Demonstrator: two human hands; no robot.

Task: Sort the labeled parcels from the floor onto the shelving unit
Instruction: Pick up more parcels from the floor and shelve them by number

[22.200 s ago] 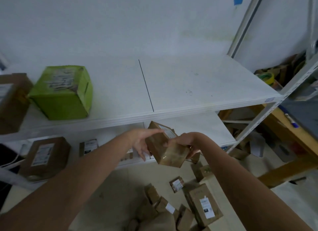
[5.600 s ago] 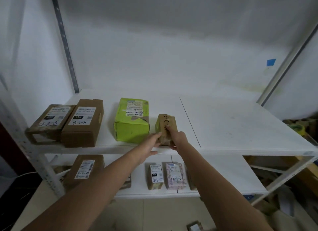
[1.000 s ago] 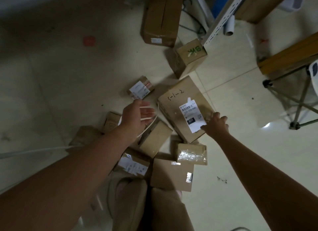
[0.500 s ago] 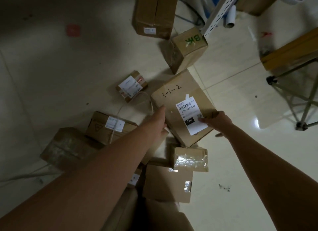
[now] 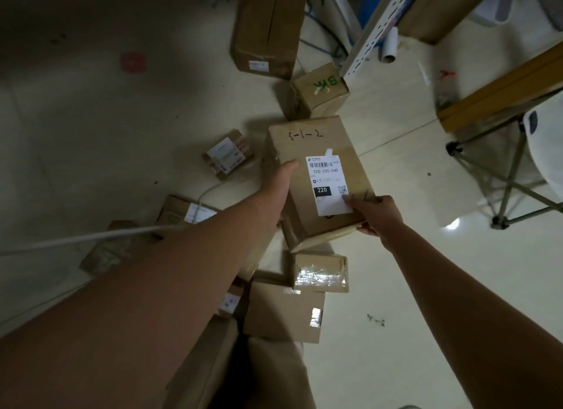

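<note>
A large brown parcel [image 5: 307, 140] with "3-1-2" handwritten on top and a white shipping label is raised off the floor, tilted toward me. My left hand [image 5: 281, 178] grips its left side, thumb on top. My right hand [image 5: 376, 210] holds its near right corner, thumb on the label. Below it on the tiled floor lie several smaller parcels: a taped one [image 5: 320, 273], a plain flat one [image 5: 283, 312], a small labeled one [image 5: 228, 154] and another labeled one [image 5: 182, 213].
A box marked "BK" [image 5: 320, 90] and a long carton [image 5: 268, 27] lie farther away beside a white perforated shelf post [image 5: 370, 31]. A wooden beam [image 5: 499, 88] and a folding stand [image 5: 502, 177] are at right. A white cord [image 5: 91, 236] crosses the floor at left.
Both hands closed on the 3-1-2 parcel and raised it off the floor toward me; a second ago they were only reaching for it.
</note>
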